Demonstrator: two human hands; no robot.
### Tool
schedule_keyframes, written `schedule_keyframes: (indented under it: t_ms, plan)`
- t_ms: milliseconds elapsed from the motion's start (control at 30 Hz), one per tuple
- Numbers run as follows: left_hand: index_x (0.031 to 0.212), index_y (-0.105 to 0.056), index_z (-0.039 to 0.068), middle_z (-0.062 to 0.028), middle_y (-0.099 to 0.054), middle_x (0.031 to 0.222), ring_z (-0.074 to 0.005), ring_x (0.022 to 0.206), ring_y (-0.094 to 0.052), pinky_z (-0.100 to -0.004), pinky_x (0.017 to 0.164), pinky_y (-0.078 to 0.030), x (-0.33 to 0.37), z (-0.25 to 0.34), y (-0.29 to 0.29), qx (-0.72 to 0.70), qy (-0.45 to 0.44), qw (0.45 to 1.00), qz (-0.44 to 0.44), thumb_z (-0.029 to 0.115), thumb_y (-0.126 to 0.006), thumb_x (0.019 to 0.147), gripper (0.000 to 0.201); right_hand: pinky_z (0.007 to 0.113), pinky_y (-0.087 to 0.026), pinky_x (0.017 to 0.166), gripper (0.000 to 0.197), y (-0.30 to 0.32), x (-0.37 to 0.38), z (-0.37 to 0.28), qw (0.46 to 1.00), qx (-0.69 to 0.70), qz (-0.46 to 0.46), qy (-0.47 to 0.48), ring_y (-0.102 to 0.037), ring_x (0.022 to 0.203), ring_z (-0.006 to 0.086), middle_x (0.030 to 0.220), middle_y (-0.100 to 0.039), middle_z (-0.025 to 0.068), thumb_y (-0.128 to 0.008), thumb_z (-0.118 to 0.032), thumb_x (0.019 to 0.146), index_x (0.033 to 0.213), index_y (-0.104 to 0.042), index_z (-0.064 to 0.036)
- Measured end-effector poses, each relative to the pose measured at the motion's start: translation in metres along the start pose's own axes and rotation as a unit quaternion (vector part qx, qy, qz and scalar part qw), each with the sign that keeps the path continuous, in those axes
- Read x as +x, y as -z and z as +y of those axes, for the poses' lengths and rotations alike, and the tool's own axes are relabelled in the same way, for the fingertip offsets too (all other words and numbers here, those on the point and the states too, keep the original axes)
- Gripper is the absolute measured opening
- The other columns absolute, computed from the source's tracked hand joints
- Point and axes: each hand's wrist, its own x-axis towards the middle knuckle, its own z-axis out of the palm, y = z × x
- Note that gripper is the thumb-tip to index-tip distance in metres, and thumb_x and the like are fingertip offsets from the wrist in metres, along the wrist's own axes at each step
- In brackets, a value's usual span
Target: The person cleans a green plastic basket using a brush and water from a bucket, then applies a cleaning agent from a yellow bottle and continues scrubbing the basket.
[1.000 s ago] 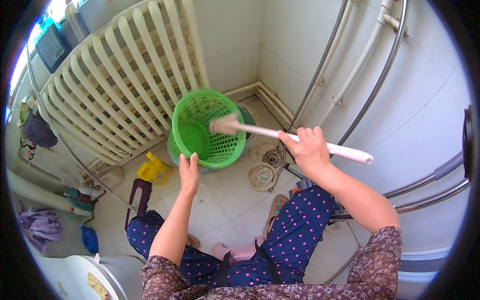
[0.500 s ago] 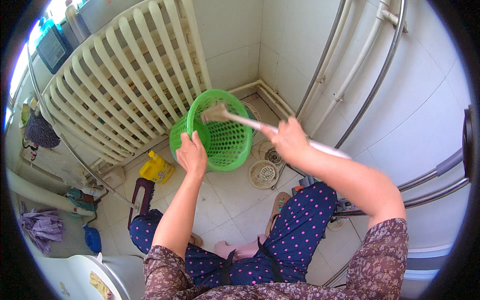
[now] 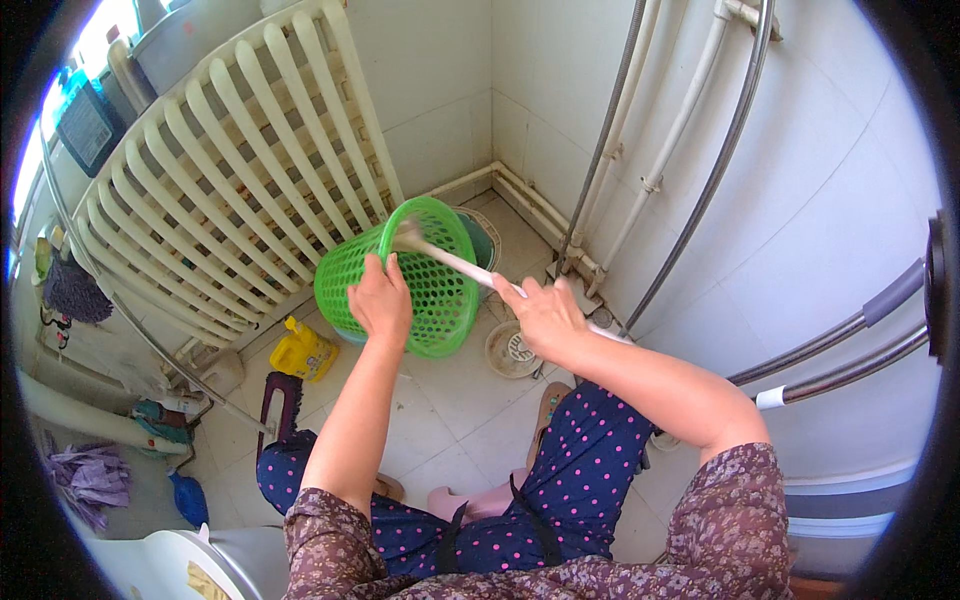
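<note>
A green perforated plastic basket (image 3: 350,285) is tilted in front of me, its open side turned to the right. My left hand (image 3: 382,305) grips its near rim, fingers closed over the edge. In my right hand (image 3: 548,320) is a long-handled brush (image 3: 458,263) with a pale handle. The brush's head is inside the basket, near the upper rim, and looks blurred. Part of a teal basin (image 3: 484,240) shows behind the basket.
A white radiator (image 3: 215,170) stands at the far left. On the tiled floor are a yellow jug (image 3: 303,352), a dark brush (image 3: 281,398) and a round floor drain (image 3: 512,350). Pipes (image 3: 685,115) run along the right wall. A white lidded appliance (image 3: 150,555) is at the lower left.
My right hand has moved left and down, and the brush head has shifted toward the basket's left rim. The basket appears slightly further left and more turned.
</note>
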Motion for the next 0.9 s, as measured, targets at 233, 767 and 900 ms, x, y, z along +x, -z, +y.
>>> schedule_keyframes:
  t_ms: [233,767,900]
  plan:
    - [0.078,-0.045,0.008,-0.0108,-0.058,0.061,-0.0325,0.058,-0.054,-0.0407,0.067,-0.039,0.004,0.000,-0.006,-0.010,-0.043,0.999,-0.016,0.028,-0.051,0.091,0.025,0.040,-0.048,0.064,0.060,-0.019,-0.011,0.003,0.974,-0.001,-0.202,-0.106,-0.064,0.078,0.0250,0.086,-0.064,0.0141,-0.052,-0.007,0.079,0.135,-0.040,-0.0250]
    - [0.080,-0.047,0.008,-0.0125,-0.057,0.059,-0.0338,0.059,-0.055,-0.0420,0.066,-0.040,0.012,0.005,-0.016,0.019,-0.047,0.997,-0.061,0.031,-0.051,0.089,0.025,0.036,-0.039,0.064,0.057,-0.023,0.004,0.015,0.991,-0.106,0.084,0.003,-0.058,0.067,0.0212,0.073,-0.056,0.0064,-0.049,-0.004,0.080,0.132,-0.044,-0.0270]
    - [0.080,-0.047,0.008,-0.0120,-0.056,0.058,-0.0345,0.059,-0.055,-0.0418,0.067,-0.040,0.014,0.007,-0.018,0.018,-0.058,0.996,-0.060,0.031,-0.051,0.090,0.025,0.043,-0.047,0.070,0.052,-0.049,-0.013,-0.003,0.951,0.111,-0.230,-0.174,-0.063,0.085,0.0264,0.094,-0.063,0.0134,-0.048,-0.011,0.083,0.133,-0.043,-0.0265]
